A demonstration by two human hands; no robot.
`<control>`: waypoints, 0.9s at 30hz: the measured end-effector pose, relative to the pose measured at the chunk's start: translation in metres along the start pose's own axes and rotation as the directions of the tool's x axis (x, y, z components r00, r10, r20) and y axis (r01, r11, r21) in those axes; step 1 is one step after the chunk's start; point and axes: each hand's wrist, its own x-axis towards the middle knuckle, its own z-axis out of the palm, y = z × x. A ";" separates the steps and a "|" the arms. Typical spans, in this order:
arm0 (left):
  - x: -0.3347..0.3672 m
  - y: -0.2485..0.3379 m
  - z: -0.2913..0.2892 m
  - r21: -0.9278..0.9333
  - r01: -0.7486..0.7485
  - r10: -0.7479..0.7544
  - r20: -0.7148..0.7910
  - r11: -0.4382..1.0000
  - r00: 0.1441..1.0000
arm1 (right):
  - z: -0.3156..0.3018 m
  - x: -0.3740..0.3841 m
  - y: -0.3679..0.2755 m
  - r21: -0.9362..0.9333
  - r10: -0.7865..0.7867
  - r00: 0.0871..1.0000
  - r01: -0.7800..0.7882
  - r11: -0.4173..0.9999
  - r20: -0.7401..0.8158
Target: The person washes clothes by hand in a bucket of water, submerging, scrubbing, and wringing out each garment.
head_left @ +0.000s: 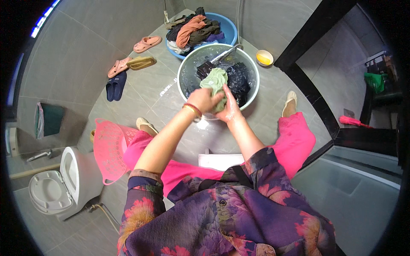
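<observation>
A light green wet garment [215,79] is bunched between my two hands over a pale basin [181,87]. My left hand [204,100], with a red and a yellow band at its wrist, presses down on the cloth from above with curled fingers. Beneath and beside its lower end, my right hand [229,106] grips the cloth, with suds on the skin. Dark clothes [239,83] lie in the soapy water around the green one. A metal faucet spout [224,54] reaches over the basin's far side.
Behind the basin stands a blue tub [230,27] heaped with clothes [194,32]. A small bowl [265,58] with something yellow sits right of it. Slippers [128,66] lie at the left wall. A pink basket [113,149] and a toilet [72,179] are on my left.
</observation>
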 end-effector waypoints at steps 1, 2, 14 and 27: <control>-0.013 0.009 0.000 0.103 -0.015 0.008 0.065 0.995 0.998 | -0.007 -0.002 0.005 -0.023 0.025 0.999 -0.025 0.999 -0.021; -0.020 0.022 -0.002 0.180 -0.011 -0.014 0.140 0.984 0.990 | -0.017 -0.002 0.005 -0.004 0.045 0.998 -0.045 0.999 -0.037; -0.014 -0.038 0.053 -0.631 0.052 0.150 -0.103 -0.774 0.983 | 0.069 -0.020 0.011 0.416 0.019 0.936 -0.175 0.892 0.351; 0.068 -0.048 0.025 -0.757 -0.007 -0.073 0.053 -0.654 0.996 | 0.050 -0.057 -0.012 -0.143 0.249 0.968 -0.240 0.960 0.045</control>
